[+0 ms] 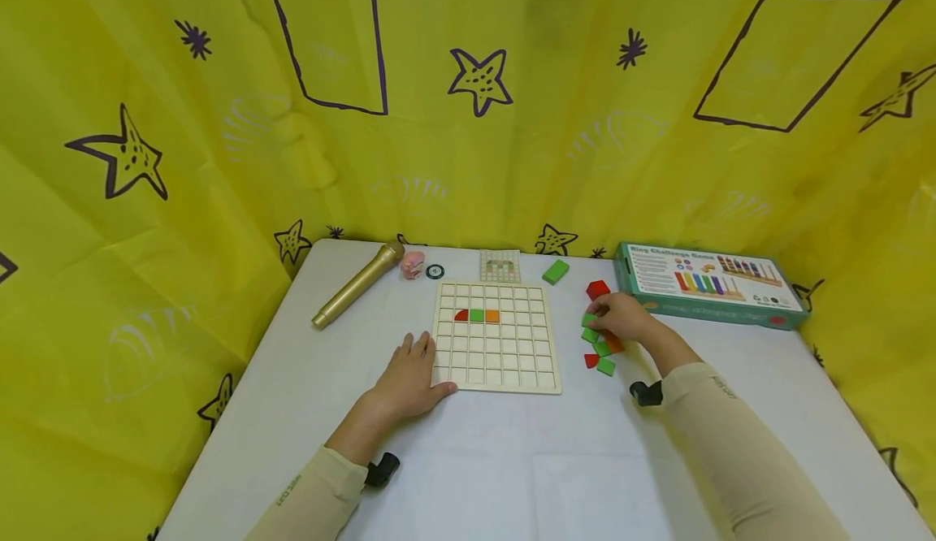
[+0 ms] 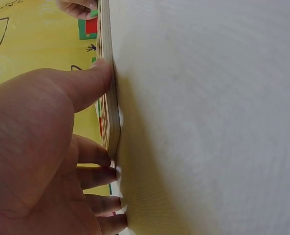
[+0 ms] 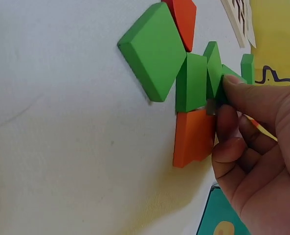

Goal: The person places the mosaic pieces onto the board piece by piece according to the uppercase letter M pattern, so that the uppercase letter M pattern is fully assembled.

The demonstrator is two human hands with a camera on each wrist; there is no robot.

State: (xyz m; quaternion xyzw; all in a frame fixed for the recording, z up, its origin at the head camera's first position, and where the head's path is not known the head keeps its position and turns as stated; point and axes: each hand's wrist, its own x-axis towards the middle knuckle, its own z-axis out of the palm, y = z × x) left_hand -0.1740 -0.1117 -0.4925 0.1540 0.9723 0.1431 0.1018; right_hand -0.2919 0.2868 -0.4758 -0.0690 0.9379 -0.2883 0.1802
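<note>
A pale gridded wooden board [image 1: 504, 362] lies on the white table, with a red round-edged piece [image 1: 461, 316], a green square [image 1: 477, 316] and an orange square [image 1: 493, 317] side by side in one row. My left hand [image 1: 409, 378] rests at its near left corner; in the left wrist view the thumb [image 2: 93, 83] touches the board's edge. Right of the board, my right hand [image 1: 621, 316] pinches a green block [image 3: 231, 71] between thumb and finger. Around it lie several loose blocks, including a green one [image 3: 157, 54], an orange one [image 3: 193, 137] and a red one [image 3: 184, 22].
Behind the board are a small pattern card [image 1: 500, 266], a green block [image 1: 556, 272], a dark round disc [image 1: 435, 271] and a pink object [image 1: 413, 265]. A gold microphone [image 1: 358, 285] lies left, a game box [image 1: 717, 281] right. Yellow curtain [image 1: 468, 167] encloses the table.
</note>
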